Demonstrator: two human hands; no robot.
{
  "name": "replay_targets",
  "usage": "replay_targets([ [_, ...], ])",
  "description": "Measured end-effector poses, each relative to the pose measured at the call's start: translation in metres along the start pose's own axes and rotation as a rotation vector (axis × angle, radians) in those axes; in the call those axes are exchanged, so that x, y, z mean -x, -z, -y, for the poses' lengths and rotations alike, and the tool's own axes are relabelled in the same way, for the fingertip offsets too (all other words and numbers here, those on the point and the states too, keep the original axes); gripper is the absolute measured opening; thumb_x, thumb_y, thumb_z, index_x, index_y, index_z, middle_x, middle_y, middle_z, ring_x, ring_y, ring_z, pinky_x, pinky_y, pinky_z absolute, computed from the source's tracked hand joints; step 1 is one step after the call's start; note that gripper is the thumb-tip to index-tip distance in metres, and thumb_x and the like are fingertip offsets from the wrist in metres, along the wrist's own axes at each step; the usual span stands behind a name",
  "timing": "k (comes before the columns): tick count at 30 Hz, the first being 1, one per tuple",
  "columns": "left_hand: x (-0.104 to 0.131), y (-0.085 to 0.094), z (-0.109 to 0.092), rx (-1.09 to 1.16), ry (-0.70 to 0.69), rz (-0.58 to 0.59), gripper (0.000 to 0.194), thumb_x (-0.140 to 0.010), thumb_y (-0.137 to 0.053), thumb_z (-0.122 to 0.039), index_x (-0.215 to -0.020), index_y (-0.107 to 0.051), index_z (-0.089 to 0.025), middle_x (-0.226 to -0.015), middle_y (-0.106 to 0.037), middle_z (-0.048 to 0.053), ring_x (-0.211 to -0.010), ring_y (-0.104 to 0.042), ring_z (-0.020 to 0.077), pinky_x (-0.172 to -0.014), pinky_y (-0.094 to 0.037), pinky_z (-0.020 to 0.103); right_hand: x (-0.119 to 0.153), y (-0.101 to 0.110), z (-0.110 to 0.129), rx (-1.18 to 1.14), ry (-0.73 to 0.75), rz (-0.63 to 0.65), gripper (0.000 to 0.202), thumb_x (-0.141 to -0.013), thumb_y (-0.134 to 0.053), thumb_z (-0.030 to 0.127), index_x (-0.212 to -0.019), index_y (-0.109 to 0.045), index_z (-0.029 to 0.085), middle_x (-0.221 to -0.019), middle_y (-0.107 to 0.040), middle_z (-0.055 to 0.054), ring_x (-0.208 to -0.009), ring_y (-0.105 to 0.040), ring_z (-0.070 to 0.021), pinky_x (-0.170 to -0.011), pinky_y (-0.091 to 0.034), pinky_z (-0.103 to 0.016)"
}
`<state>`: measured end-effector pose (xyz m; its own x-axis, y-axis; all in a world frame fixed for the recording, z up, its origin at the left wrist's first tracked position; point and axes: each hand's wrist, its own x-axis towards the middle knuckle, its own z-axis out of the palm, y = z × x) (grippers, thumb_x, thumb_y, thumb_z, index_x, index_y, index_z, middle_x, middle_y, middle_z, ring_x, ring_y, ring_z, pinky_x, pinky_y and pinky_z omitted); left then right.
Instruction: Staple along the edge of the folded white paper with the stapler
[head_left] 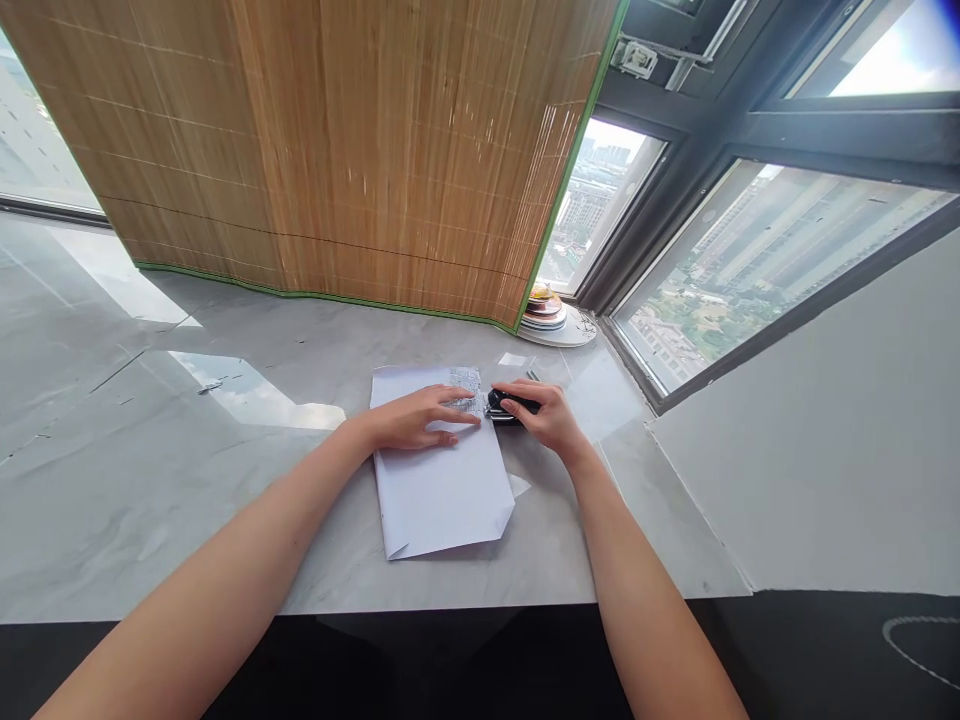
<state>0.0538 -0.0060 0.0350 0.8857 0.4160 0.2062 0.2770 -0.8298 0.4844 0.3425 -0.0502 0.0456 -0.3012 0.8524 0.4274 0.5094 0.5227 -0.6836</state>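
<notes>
A folded sheaf of white paper (446, 500) lies on the grey marble-look ledge, with a block of dense print or writing near its upper right corner. My left hand (420, 415) rests flat on the paper, fingers spread and pointing right. At the paper's right edge sits a black stapler (510, 408), its jaw end against the sheet. My right hand (547, 412) is closed over the stapler from the right, fingers on top. Whether the paper is between the jaws is too small to tell.
A bamboo blind (360, 160) with green edging hangs down to the ledge (187, 480). Stacked plates (546, 318) stand in the window corner. Small paper scraps (513, 360) lie behind the stapler. A white wall (817, 440) bounds the right side.
</notes>
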Motion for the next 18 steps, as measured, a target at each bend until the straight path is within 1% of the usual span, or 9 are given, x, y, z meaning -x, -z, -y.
replay_targets([
  [1, 0.000, -0.001, -0.001, 0.007, 0.000, 0.031, 0.045, -0.100, -0.062, -0.040, -0.145, -0.063, -0.041, -0.166, -0.042, 0.003, -0.153, -0.040, 0.0302, -0.126, -0.030, 0.050, 0.000, -0.002, 0.000, -0.001, 0.011, -0.001, 0.028, -0.098, -0.066, 0.036, -0.119, -0.080, 0.025, -0.099, -0.079, -0.006, -0.087, -0.072, -0.0220, -0.081, -0.057, -0.036],
  [3, 0.000, -0.004, -0.002, 0.023, 0.019, 0.059, 0.049, -0.099, -0.064, -0.043, -0.148, -0.060, -0.044, -0.169, -0.039, 0.001, -0.156, -0.035, 0.0314, -0.129, -0.023, 0.054, -0.001, -0.006, 0.002, -0.010, 0.026, -0.006, 0.027, -0.098, -0.065, 0.034, -0.119, -0.080, 0.025, -0.099, -0.078, -0.006, -0.088, -0.072, -0.0218, -0.081, -0.056, -0.035],
  [8, -0.001, -0.004, 0.000, 0.013, 0.032, 0.138, 0.048, -0.101, -0.060, -0.048, -0.149, -0.057, -0.046, -0.172, -0.031, 0.001, -0.160, -0.027, 0.0315, -0.130, -0.009, 0.061, -0.002, -0.014, 0.009, 0.034, 0.035, -0.008, 0.026, -0.098, -0.065, 0.027, -0.117, -0.082, 0.027, -0.101, -0.078, -0.005, -0.089, -0.072, -0.0216, -0.082, -0.055, -0.035],
  [10, -0.001, -0.004, 0.000, 0.007, 0.027, 0.138, 0.047, -0.102, -0.059, -0.048, -0.149, -0.057, -0.046, -0.172, -0.030, 0.002, -0.160, -0.027, 0.0317, -0.129, -0.008, 0.062, -0.002, -0.016, 0.010, 0.059, 0.036, -0.018, 0.026, -0.097, -0.065, 0.025, -0.117, -0.082, 0.027, -0.102, -0.078, -0.005, -0.089, -0.072, -0.0218, -0.083, -0.055, -0.035],
  [16, -0.001, -0.004, -0.002, 0.012, 0.041, 0.131, 0.047, -0.100, -0.062, -0.047, -0.146, -0.059, -0.047, -0.171, -0.034, 0.001, -0.158, -0.032, 0.0310, -0.130, -0.011, 0.061, -0.002, -0.018, 0.011, 0.072, 0.023, -0.016, 0.026, -0.097, -0.064, 0.027, -0.117, -0.082, 0.028, -0.104, -0.078, -0.005, -0.092, -0.073, -0.0227, -0.084, -0.056, -0.036],
  [18, -0.001, -0.004, -0.002, 0.025, 0.039, 0.108, 0.046, -0.098, -0.065, -0.046, -0.144, -0.062, -0.047, -0.170, -0.037, 0.001, -0.156, -0.035, 0.0320, -0.129, -0.014, 0.061, -0.002, -0.018, 0.012, 0.081, 0.028, -0.021, 0.026, -0.098, -0.064, 0.026, -0.117, -0.082, 0.028, -0.103, -0.078, -0.006, -0.091, -0.073, -0.0228, -0.085, -0.056, -0.036],
])
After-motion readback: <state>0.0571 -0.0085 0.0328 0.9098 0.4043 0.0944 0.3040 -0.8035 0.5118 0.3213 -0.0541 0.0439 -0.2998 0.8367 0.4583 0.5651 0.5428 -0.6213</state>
